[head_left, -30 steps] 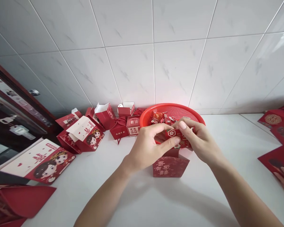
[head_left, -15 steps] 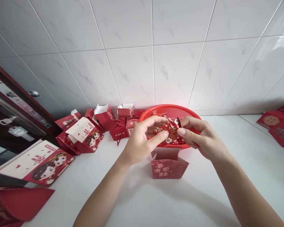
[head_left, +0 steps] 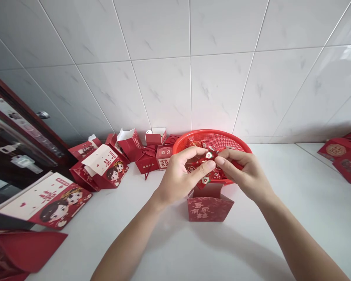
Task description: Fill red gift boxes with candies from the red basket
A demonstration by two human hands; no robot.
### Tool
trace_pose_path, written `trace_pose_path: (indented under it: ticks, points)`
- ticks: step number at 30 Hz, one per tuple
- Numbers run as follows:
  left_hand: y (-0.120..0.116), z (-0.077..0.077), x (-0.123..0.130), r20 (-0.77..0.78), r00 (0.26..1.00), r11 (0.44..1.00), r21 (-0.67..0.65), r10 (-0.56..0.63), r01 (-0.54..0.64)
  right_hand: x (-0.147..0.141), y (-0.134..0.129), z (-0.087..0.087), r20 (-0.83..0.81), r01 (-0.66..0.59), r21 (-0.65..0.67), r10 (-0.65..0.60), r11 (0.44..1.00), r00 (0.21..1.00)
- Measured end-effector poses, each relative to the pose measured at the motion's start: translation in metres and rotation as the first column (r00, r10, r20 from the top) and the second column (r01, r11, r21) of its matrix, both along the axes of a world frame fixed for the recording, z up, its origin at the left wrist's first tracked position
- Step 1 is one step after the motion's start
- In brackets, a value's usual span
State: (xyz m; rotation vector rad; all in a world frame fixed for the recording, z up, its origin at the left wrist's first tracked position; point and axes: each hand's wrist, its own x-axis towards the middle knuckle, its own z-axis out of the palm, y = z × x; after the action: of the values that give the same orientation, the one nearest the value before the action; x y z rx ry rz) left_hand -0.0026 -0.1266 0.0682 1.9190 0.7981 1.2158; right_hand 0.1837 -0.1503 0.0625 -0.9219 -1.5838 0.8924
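Observation:
Between my fingertips is a small red wrapped packet (head_left: 205, 180) with white flowers on it; what it contains is hidden. My left hand (head_left: 181, 175) pinches it with thumb and finger. My right hand (head_left: 243, 171) is closed at its upper right corner, thumb against finger. Just below the hands stands an open red paper gift box (head_left: 210, 210) with pale lettering, its top gaping. Behind them sits a red plastic basket (head_left: 242, 145) holding several red packets, partly covered by my hands.
Several red gift boxes (head_left: 146, 159) stand along the tiled wall to the left. Boxes with cartoon figures (head_left: 51, 201) lie nearer on that side, beside a dark cabinet (head_left: 20, 140) with keys in its lock. More red boxes (head_left: 349, 156) are at the far right.
The packet has turned and tilted, so its lettering no longer faces me. My right hand has shifted slightly left, closer to my left thumb. The box and basket stay put.

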Motion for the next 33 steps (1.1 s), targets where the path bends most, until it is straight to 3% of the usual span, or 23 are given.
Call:
trace_pose_path:
  ticks: [4,8,11,14,20,23,29,33]
  points:
    - [0.004,-0.001,-0.001,0.046,0.998,0.999,0.003,0.050,-0.050,0.008,0.006,0.002,-0.224,-0.112,-0.181,0.070,0.977,0.972]
    - [0.008,-0.004,-0.002,0.030,0.989,0.989,-0.014,0.147,-0.147,0.012,0.009,0.005,-0.395,-0.233,-0.186,0.145,0.954,0.907]
    - [0.009,-0.007,-0.001,-0.012,0.980,0.972,0.138,0.196,-0.193,0.011,0.008,0.003,-0.378,-0.217,-0.222,0.122,0.950,0.918]
    - [0.008,-0.008,0.001,-0.098,0.978,0.956,0.248,0.184,-0.155,0.009,0.005,-0.001,-0.290,-0.151,-0.228,0.081,0.962,0.954]
    - [0.003,-0.004,0.000,-0.124,0.966,0.965,0.164,0.228,-0.206,0.004,0.004,-0.008,-0.299,-0.024,-0.093,-0.005,0.995,0.954]
    - [0.000,-0.003,0.000,-0.142,0.974,0.981,0.105,0.176,-0.162,0.002,0.004,-0.009,-0.341,0.018,-0.086,-0.047,0.996,0.939]
    - [0.001,-0.006,0.004,-0.111,0.990,0.995,0.053,0.087,-0.082,-0.006,0.004,-0.011,-0.404,-0.024,-0.122,-0.028,0.992,0.914]
    - [0.003,-0.005,0.003,-0.072,0.997,0.998,0.047,0.033,-0.030,-0.002,0.004,-0.009,-0.347,-0.033,-0.109,-0.007,0.994,0.938]
